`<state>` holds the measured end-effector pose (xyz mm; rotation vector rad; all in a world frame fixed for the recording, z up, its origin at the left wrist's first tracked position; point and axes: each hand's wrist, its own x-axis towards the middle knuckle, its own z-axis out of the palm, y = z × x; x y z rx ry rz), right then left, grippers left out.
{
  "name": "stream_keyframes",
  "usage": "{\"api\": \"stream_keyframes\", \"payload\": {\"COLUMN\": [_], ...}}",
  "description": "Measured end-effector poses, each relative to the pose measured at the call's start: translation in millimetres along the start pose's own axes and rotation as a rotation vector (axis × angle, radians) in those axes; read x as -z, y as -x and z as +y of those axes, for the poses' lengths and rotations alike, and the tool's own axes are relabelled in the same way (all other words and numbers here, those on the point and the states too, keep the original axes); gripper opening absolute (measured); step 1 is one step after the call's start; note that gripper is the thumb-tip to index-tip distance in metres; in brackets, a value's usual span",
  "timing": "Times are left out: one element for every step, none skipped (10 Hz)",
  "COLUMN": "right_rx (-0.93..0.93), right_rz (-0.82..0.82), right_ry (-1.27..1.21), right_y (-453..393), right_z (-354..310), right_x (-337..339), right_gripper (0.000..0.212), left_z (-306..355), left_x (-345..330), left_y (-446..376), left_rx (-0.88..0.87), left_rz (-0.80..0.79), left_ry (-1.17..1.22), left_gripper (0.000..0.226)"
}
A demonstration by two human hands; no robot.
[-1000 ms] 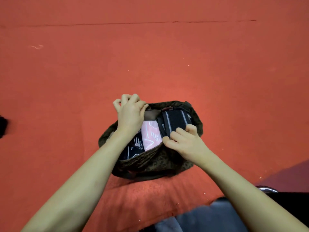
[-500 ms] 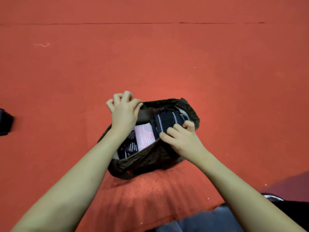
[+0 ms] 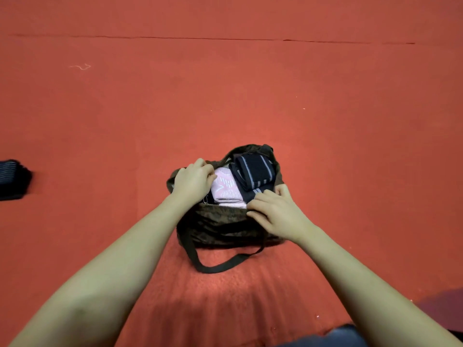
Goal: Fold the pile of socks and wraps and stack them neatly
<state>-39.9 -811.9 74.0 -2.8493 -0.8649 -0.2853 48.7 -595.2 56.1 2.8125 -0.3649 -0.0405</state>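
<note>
A dark brown patterned bag (image 3: 220, 226) lies open on the red carpet in front of me. Inside it sit a folded pink sock (image 3: 225, 189) and, to its right, a black wrap with grey stripes (image 3: 253, 175). My left hand (image 3: 193, 181) curls over the bag's left rim beside the pink sock. My right hand (image 3: 275, 212) grips the bag's near right rim, its fingers bent over the edge just below the black wrap. The bag's strap (image 3: 225, 264) loops on the carpet toward me.
A folded black striped item (image 3: 12, 180) lies on the carpet at the far left edge. A seam in the carpet (image 3: 225, 39) runs across the far side. Dark grey fabric (image 3: 333, 338) shows at the bottom right.
The bag has been pulled upright and sits farther from me, so its front side and strap now show. My right hand slid from the black wrap down to the bag's rim.
</note>
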Motion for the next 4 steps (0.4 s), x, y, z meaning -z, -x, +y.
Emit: {"api": "stream_keyframes", "payload": {"right_rx": [-0.058,-0.114,-0.158,-0.193], "right_rz": [0.041,0.049,0.074,0.084], "right_ry": [-0.08,-0.127,-0.185,-0.256], "right_y": [-5.3,-15.0,-32.7,-64.4], "right_z": [3.0,4.7,3.6,0.0], "right_x": [-5.7,-10.1,-10.4,-9.8], "right_gripper": [0.028,0.032,0.034,0.034], "left_z": [-8.2,-13.6,-17.0,-22.8], "left_x": [-4.0,-5.3,-3.1,7.8], "left_y": [-3.3,-5.2,-4.7,-3.0], "left_rx": [0.009,0.027,0.043,0.051], "left_rz": [0.044,0.058,0.09,0.134], "left_ry": [-0.082,-0.066,0.005,0.029], "left_gripper": [0.031,0.036,0.036,0.037]}}
